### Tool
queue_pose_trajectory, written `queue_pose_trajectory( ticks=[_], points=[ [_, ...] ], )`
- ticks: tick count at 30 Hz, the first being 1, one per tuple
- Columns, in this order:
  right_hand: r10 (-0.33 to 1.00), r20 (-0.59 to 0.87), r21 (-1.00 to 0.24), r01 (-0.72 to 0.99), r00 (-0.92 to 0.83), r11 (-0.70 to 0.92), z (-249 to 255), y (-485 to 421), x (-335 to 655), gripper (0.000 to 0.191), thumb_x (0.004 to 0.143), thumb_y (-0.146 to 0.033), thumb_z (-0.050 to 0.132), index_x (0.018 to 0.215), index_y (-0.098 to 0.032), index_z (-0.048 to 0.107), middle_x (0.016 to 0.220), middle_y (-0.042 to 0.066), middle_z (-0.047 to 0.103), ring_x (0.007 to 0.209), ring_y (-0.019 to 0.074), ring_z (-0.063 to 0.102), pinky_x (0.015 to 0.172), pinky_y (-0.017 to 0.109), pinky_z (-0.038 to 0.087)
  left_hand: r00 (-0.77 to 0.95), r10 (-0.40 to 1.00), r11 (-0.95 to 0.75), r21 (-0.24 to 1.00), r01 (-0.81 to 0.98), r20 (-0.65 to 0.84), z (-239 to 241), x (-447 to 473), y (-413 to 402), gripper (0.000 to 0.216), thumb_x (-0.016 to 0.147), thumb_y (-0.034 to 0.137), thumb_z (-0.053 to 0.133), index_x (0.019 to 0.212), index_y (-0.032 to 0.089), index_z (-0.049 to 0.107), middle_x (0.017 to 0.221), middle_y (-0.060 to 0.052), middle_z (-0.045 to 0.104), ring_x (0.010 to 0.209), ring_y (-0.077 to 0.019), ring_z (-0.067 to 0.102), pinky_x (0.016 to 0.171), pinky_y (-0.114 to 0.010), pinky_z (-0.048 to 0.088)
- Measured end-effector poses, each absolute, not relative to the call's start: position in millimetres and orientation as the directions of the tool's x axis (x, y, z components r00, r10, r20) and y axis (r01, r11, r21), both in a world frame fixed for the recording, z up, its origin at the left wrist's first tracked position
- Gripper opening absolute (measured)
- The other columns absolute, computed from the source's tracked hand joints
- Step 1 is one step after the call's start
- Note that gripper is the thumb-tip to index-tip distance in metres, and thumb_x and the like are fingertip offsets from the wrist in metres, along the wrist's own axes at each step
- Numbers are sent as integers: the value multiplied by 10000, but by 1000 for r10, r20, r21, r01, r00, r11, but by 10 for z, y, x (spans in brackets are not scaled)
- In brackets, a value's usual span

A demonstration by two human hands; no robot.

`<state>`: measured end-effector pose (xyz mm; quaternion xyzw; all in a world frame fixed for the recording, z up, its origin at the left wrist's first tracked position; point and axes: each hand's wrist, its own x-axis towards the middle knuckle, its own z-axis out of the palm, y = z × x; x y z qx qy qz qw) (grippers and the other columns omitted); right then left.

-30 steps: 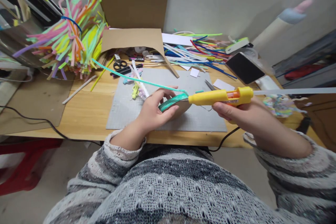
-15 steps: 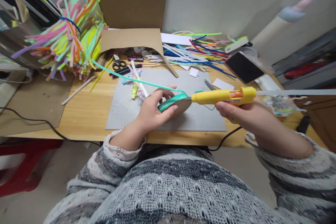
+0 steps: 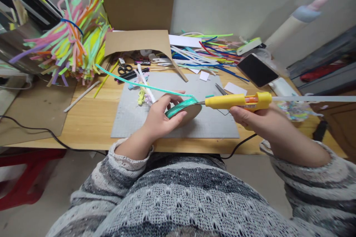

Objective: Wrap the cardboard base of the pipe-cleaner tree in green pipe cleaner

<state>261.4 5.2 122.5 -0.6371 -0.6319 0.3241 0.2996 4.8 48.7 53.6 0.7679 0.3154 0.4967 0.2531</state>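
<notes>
A round cardboard disc (image 3: 192, 114) stands tilted on edge in my left hand (image 3: 161, 116), thumb on its near face and fingers behind it. Teal pipe cleaner (image 3: 178, 109) lines its rim, and a loose length of pipe cleaner (image 3: 139, 83) runs off to the upper left. My right hand (image 3: 254, 116) is closed round a yellow glue gun (image 3: 226, 101) with a long clear glue stick (image 3: 311, 99) in its back. The metal nozzle (image 3: 200, 102) points left at the rim by the pipe cleaner; whether it touches, I cannot tell.
A grey cutting mat (image 3: 122, 126) lies beneath my hands. Behind it are scissors (image 3: 124, 68), a cut cardboard piece (image 3: 139, 40), scattered pipe cleaners (image 3: 191, 57) and a phone (image 3: 258, 69). A big pipe cleaner bundle (image 3: 72, 40) stands left. The glue gun's black cord (image 3: 239, 146) drops over the table edge.
The nozzle has drawn back slightly to the right along the rim. My left hand keeps its hold on the disc, and the whole view has shifted a little.
</notes>
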Motion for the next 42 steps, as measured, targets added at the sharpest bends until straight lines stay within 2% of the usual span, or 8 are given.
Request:
queue_pose_trajectory(
  ticks=[21,24,27,30,33,36,39,42],
  points=[
    [1000,-16,-748,663,12,-19,1196,-56,2750,335,725,-560,687,753,-226,695,563,-1,553,498,135,481,405,255,339,298,740,-670,701,245,603,529,48,488,256,775,267,677,997,195,572,1165,-88,670,822,-144,639,705,-288,528],
    [995,-83,-855,509,51,-97,1137,-27,2852,325,763,-520,662,783,-196,672,623,1,589,476,103,457,413,248,335,300,737,-673,701,237,606,527,48,486,255,777,266,677,997,193,571,1167,-89,666,823,-141,635,713,-288,524],
    [982,-182,-973,137,46,-187,996,98,2900,324,790,-499,597,845,-182,632,709,5,621,441,83,438,407,243,329,292,746,-662,711,236,598,514,45,484,272,774,271,686,1007,192,569,1195,-96,644,853,-146,630,703,-281,512],
    [928,-371,-916,-158,-17,-369,787,249,2880,181,768,-347,571,811,-175,605,705,4,614,463,93,471,443,251,410,285,748,-659,719,220,599,493,45,485,326,771,273,689,1062,201,559,1203,-93,621,894,-154,622,681,-269,493],
    [836,-544,-796,-271,-69,-540,587,344,2828,96,778,-247,549,770,-162,595,715,35,634,509,96,517,495,237,474,280,745,-662,725,190,606,483,51,485,410,770,260,691,1147,213,536,1086,-64,640,852,-142,612,671,-261,479],
    [784,-619,-772,-144,-48,-619,488,388,2797,193,842,-326,536,810,-150,610,725,75,669,534,122,578,511,251,500,281,748,-657,730,187,602,485,57,484,510,771,247,693,1239,217,494,985,-43,645,832,-141,603,666,-256,471],
    [815,-574,-782,240,79,-575,514,431,2818,341,847,-480,550,747,-159,608,626,64,645,499,147,571,469,269,464,277,755,-650,734,195,595,482,59,479,541,775,252,692,1272,217,481,976,-44,638,853,-148,602,675,-259,471],
    [875,-428,-485,760,225,-433,613,461,2843,513,831,-597,517,549,-172,570,499,63,570,486,180,552,446,283,380,273,760,-646,735,207,590,474,53,471,519,775,250,695,1254,218,499,979,-41,635,868,-150,604,682,-255,471]
  ],
)
